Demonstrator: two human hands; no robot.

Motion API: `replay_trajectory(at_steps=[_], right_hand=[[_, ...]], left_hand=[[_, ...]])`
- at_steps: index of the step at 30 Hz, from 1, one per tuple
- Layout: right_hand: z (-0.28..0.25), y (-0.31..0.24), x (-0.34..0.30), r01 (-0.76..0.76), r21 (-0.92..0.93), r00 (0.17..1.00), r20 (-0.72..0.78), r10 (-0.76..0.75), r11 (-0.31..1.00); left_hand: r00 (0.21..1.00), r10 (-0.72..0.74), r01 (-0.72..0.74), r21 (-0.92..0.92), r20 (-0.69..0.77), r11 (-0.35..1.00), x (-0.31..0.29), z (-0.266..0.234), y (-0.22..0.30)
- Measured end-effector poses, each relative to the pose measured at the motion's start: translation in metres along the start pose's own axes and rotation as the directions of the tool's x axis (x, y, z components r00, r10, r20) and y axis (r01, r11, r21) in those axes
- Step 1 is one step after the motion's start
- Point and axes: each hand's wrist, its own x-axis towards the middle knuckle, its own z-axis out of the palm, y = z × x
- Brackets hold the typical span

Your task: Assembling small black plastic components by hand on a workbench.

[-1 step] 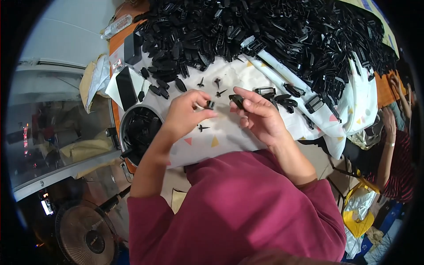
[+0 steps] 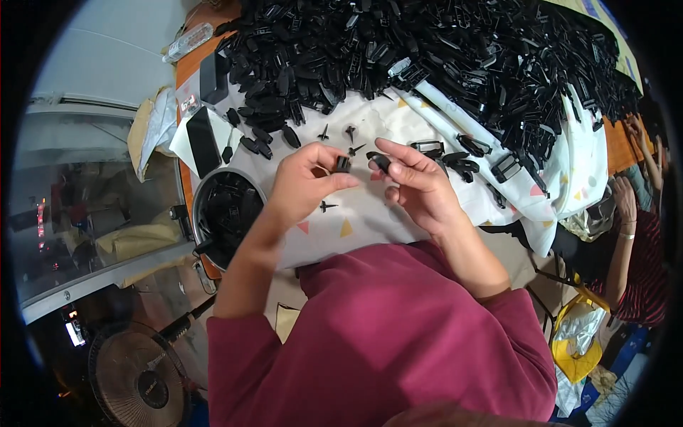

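Note:
Over the cloth, my left hand (image 2: 304,176) pinches a small black plastic piece (image 2: 343,165) between thumb and fingers. Just to its right, my right hand (image 2: 421,182) grips a dark, rounded plastic part (image 2: 380,162) with thumb and forefinger. A narrow gap separates the two parts. Small black pronged pieces lie loose around my hands, one of them (image 2: 327,206) below my left hand and another (image 2: 350,133) beyond it. The exact kind of these parts cannot be made out.
A large heap of black plastic parts (image 2: 320,43) covers the far side of the patterned cloth (image 2: 341,245). At left stand a round container (image 2: 262,186) of black parts and a phone (image 2: 203,142). A fan (image 2: 139,377) is at lower left; another person's arm (image 2: 623,263) shows at right.
My left hand has shifted slightly right, bringing its small piece closer to the part in my right hand. Both held pieces appear turned a little.

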Motion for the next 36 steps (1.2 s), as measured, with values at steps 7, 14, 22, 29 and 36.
replay_trajectory(at_steps=[7,14,22,29,36], right_hand=[[0.002,-0.009,-0.006,0.481,-0.783,0.836,0.275,-0.476,0.393],[0.023,-0.027,-0.03,0.608,-0.736,0.751,0.411,-0.517,0.298],[0.015,-0.024,-0.005,0.451,-0.351,0.87,-0.034,-0.493,0.821],[0.015,-0.032,0.005,0.297,0.048,0.955,-0.025,-0.297,0.954],[0.015,-0.032,-0.008,0.18,-0.161,0.978,-0.075,-0.194,0.97]], left_hand=[[0.99,0.135,-0.141,-0.316,-0.039,0.938,-0.009,0.035,0.013],[0.985,0.133,-0.165,-0.396,-0.106,0.903,-0.007,0.042,0.021],[0.991,0.096,-0.123,-0.384,-0.09,0.915,0.001,0.046,0.013],[0.977,0.181,-0.205,-0.245,-0.116,0.948,0.002,0.053,0.001],[0.963,0.208,-0.243,-0.216,-0.174,0.946,0.001,0.056,0.0]])
